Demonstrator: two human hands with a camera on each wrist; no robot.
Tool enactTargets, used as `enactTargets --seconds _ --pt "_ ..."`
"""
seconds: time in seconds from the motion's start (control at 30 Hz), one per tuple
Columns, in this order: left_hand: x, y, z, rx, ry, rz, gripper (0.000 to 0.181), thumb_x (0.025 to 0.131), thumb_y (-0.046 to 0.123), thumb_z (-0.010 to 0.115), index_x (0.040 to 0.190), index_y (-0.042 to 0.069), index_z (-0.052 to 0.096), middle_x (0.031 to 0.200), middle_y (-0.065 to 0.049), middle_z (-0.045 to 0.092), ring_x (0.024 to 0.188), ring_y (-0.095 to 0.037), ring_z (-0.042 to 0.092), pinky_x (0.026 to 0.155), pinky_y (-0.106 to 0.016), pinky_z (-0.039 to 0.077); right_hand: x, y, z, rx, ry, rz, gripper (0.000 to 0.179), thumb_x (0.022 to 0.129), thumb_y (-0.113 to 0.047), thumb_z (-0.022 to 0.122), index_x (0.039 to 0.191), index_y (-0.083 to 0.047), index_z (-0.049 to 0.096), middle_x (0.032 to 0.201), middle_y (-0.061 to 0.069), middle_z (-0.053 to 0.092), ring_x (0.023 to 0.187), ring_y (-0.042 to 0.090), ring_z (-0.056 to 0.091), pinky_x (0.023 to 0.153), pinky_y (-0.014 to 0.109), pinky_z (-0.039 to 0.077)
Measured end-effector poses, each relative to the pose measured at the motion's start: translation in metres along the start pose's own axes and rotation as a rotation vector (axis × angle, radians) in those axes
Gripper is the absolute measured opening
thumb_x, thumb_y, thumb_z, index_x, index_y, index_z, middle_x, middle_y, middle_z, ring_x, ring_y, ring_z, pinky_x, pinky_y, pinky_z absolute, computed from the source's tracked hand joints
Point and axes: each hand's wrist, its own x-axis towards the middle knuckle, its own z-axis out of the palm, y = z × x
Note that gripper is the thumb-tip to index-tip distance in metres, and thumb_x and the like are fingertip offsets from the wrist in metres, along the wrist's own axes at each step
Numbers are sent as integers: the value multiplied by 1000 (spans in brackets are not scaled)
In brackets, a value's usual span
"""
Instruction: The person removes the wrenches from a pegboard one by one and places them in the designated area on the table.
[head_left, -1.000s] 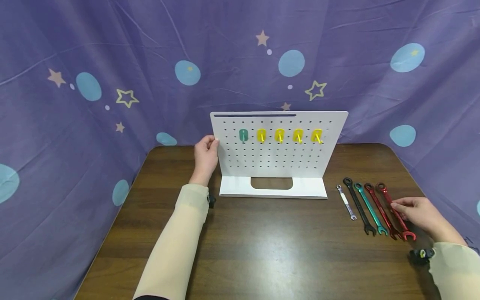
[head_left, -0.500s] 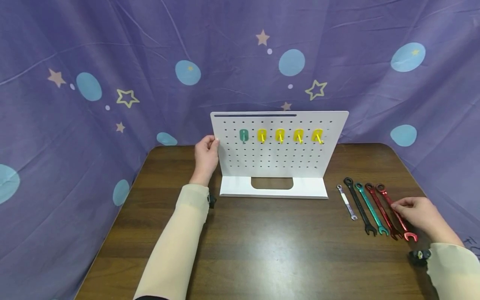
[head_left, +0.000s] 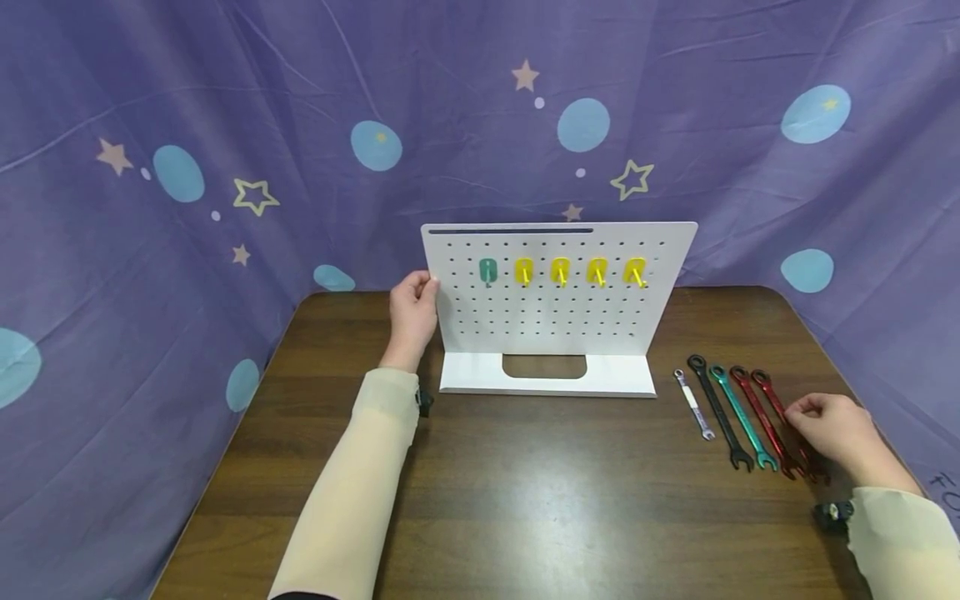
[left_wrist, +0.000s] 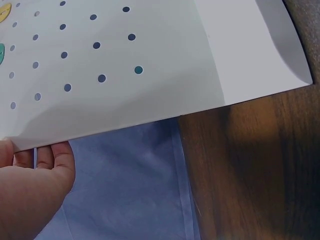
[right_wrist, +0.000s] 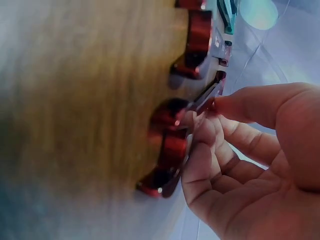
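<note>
Brown wood table (head_left: 525, 500), starry purple cloth behind. L hand (head_left: 412, 312) grips white pegboard (head_left: 555, 317) edge; R hand (head_left: 836, 425) fingers pinch outermost red wrench (head_left: 780, 412).

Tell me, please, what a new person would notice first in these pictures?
First, the white pegboard standing at the back of the table, with one green hook and four yellow hooks in a row. The left hand grips its left edge. At the right lie five wrenches side by side, and the right hand pinches the outermost red wrench.
</note>
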Motion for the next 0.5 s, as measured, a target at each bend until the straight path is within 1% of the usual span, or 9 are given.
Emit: enactTargets --seconds 0.07,0.2,0.37,0.43,0.5 --pt "0 -1 0 -1 2 1 16 103 4 59 106 -9 69 83 -19 62 69 -15 48 60 -25 39 0 1 1 1 -8 5 21 95 -14 62 84 3 68 76 12 68 71 35 63 74 64 39" --pt "0 -1 0 -4 5 -4 16 103 3 59 106 -9 69 83 -18 63 69 -14 48 60 -24 39 0 2 3 -8 -14 11 22 96 -14 61 86 3 69 78 13 68 72 36 62 71 62 41" --pt "-1 1 0 -7 -7 -9 16 103 3 58 107 -9 68 87 -19 64 70 -14 49 61 -24 40 0 -3 1 -6 33 1 22 97 -15 63 87 3 69 77 12 67 69 30 60 64 55 43" --pt "-1 3 0 -2 -18 -14 17 104 4 57 110 -8 68 89 -19 64 72 -15 49 62 -25 41 1 -7 0 10 44 1 22 97 -17 63 90 3 70 79 12 67 69 29 60 63 53 43" --pt "-2 4 -1 7 -35 -20 18 104 4 56 112 -8 67 91 -18 64 74 -16 50 64 -26 42 2 -12 -1 24 46 2 24 99 -18 63 95 4 70 83 15 68 72 32 61 63 53 45"
